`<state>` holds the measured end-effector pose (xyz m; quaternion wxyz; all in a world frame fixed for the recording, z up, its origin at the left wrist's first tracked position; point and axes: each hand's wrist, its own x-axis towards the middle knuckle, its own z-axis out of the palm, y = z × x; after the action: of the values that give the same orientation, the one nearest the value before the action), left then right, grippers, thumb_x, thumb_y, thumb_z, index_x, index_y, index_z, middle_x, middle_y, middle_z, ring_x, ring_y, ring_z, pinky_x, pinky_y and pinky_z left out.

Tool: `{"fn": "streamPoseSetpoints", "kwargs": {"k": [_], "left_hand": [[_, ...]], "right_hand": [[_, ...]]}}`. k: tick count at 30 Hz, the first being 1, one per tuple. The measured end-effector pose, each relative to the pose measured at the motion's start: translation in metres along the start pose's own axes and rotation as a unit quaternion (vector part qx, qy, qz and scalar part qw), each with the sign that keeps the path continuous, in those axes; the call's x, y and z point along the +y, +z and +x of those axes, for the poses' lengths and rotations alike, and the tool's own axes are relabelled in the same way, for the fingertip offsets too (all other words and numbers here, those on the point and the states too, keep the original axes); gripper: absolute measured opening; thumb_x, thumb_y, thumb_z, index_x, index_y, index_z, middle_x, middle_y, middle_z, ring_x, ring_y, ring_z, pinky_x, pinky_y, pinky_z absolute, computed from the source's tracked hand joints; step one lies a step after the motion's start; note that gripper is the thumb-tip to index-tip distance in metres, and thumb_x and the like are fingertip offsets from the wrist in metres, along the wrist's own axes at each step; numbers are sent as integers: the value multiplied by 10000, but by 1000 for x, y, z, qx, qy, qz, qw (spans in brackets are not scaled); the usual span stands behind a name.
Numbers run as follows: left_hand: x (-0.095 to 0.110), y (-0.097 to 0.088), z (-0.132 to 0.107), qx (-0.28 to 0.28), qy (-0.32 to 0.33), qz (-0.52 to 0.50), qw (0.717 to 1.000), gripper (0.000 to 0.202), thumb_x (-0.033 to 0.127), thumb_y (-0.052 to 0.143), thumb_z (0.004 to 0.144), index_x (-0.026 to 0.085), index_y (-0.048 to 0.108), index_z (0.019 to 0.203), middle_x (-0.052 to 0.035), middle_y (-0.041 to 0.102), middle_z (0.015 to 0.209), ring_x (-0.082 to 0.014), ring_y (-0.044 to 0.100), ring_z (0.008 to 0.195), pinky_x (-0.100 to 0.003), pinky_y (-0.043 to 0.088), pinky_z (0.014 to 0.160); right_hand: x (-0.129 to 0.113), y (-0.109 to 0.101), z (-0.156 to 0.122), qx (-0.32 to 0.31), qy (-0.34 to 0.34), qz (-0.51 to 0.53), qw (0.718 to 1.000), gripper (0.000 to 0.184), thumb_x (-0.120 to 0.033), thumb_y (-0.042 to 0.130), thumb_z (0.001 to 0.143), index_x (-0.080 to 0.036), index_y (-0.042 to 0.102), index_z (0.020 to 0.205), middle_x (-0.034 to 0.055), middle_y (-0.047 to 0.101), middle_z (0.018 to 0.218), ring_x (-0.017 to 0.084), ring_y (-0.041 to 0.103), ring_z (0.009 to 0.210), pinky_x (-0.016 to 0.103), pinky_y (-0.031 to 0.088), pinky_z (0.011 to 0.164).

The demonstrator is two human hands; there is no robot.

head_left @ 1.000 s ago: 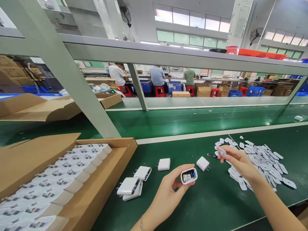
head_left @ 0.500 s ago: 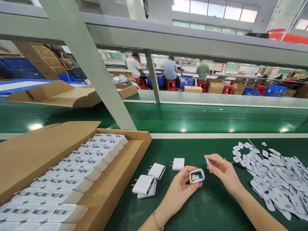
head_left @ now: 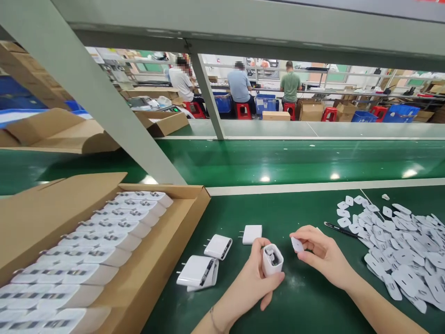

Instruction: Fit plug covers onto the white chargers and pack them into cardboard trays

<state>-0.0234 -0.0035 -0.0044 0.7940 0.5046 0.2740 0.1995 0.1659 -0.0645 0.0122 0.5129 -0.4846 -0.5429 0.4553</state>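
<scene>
My left hand [head_left: 255, 283] is closed round a white charger housing [head_left: 273, 266] whose open end faces up toward me, with parts showing inside. A small white cover plate [head_left: 297, 244] is pinched in the fingertips of my right hand [head_left: 323, 255], a short way right of the housing and apart from it. Left of my left hand lie several white chargers with metal prongs: one charger [head_left: 252, 234] just behind the hand, another charger [head_left: 218, 246] farther left, and a charger [head_left: 195, 270] resting on one more.
An open cardboard box [head_left: 181, 241] with rows of white chargers [head_left: 114, 236] stands at left. A heap of white cover plates [head_left: 406, 250] spreads at right, beside black tweezers [head_left: 342, 229]. A slanted metal post [head_left: 114, 111] rises behind the box. Several people sit working across the room.
The charger housing has turned in my left hand, its open end now tipped more upward. My right hand has turned the cover plate to show its flat face. The whole view has shifted downward.
</scene>
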Motion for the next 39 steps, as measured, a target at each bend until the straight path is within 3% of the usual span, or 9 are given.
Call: {"fn": "streamPoseSetpoints", "kwargs": {"k": [3, 6, 10, 14, 20, 26, 32, 36, 39], "left_hand": [[3, 3, -2, -59, 17, -10, 998, 335, 196, 682, 735, 246, 419, 936, 7, 489, 894, -121, 559, 740, -226, 568, 488], [5, 4, -3, -98, 39, -19, 994, 372, 194, 666, 760, 241, 474, 1075, -55, 465, 1063, -218, 487, 1045, -390, 582, 745], [3, 4, -4, -101, 60, -26, 993, 359, 232, 641, 791, 265, 447, 1091, -49, 512, 1045, -225, 541, 991, -410, 570, 747], [7, 10, -6, -39, 61, 25, 997, 186, 217, 586, 829, 244, 460, 963, -18, 570, 1005, -155, 596, 841, -360, 538, 788], [13, 13, -3, 25, 109, 163, 980, 204, 151, 572, 808, 231, 578, 996, -40, 610, 1051, -189, 588, 937, -259, 492, 790], [11, 15, -7, 31, 96, 172, 980, 219, 151, 571, 803, 221, 574, 1010, -43, 608, 1027, -176, 600, 886, -231, 493, 735], [14, 16, -11, -4, 100, 81, 992, 204, 294, 579, 832, 222, 592, 1022, -46, 624, 1023, -179, 586, 919, -244, 477, 786], [14, 14, -11, 29, 105, 73, 991, 215, 329, 613, 813, 208, 616, 991, -72, 637, 1073, -209, 592, 983, -267, 478, 819], [12, 13, -12, 28, 131, 79, 988, 238, 349, 608, 818, 208, 617, 1011, -96, 599, 1178, -235, 554, 1094, -294, 457, 903]], "right_hand": [[-2, 0, -2, -8, -12, -19, 1000, 280, -299, 618, 815, -262, 636, 1092, 59, 526, 1020, 159, 541, 899, 326, 493, 825], [-4, 1, -2, -8, -29, -34, 999, 263, -280, 585, 837, -253, 631, 1094, 65, 523, 1028, 161, 537, 906, 324, 492, 815], [-7, 2, -4, -25, -37, -59, 997, 268, -225, 574, 836, -266, 628, 1095, 55, 519, 1015, 162, 539, 911, 313, 492, 787], [-10, 4, -7, -55, -41, -98, 993, 321, -197, 585, 821, -302, 612, 1123, 35, 521, 996, 140, 538, 823, 310, 495, 770], [-11, 9, -10, -64, -68, -177, 980, 349, -183, 566, 828, -318, 594, 1150, 33, 519, 955, 149, 522, 812, 294, 487, 727], [-6, 12, -12, -54, -95, -194, 975, 339, -201, 541, 852, -313, 583, 1169, 53, 486, 998, 162, 523, 885, 311, 497, 762], [-10, 16, -13, -68, -88, -171, 979, 344, -194, 535, 854, -329, 592, 1165, 46, 459, 1025, 155, 525, 914, 307, 494, 791], [-12, 17, -12, -40, -38, -138, 989, 374, -234, 544, 849, -330, 541, 1210, 43, 458, 1055, 158, 503, 927, 331, 467, 857], [-8, 16, -9, -11, 42, -36, 998, 398, -324, 563, 840, -294, 499, 1232, 56, 486, 1114, 165, 512, 939, 344, 463, 867]]}}
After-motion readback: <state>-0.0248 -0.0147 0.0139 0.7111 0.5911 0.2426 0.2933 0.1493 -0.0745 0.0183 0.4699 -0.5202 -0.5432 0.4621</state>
